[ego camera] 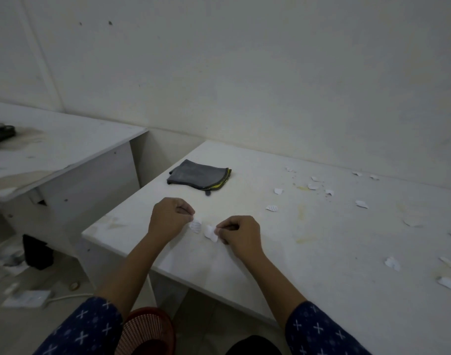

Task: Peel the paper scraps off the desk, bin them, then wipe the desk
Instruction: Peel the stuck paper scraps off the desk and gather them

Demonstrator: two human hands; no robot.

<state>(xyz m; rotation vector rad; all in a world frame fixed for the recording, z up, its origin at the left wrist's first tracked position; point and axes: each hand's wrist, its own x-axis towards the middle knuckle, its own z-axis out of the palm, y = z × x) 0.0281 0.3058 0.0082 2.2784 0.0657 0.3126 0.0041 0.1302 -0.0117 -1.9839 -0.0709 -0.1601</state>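
Note:
My left hand (169, 218) pinches a small white paper scrap (195, 225) near the front left of the white desk (283, 252). My right hand (241, 233) pinches another scrap (210, 233) just beside it. Both scraps lie at the desk surface, about a hand's width apart. Several more scraps are scattered to the right, such as a scrap (272, 208) and a scrap (361, 204). A folded grey cloth (197, 178) with a yellow edge lies behind my hands. A red mesh bin (145, 331) stands on the floor below the desk's front edge.
A second white desk (65, 155) stands to the left with a dark object (1, 131) on it. A gap separates the two desks. Litter, a cable and a dark box (37, 252) lie on the floor at the left. A wall backs both desks.

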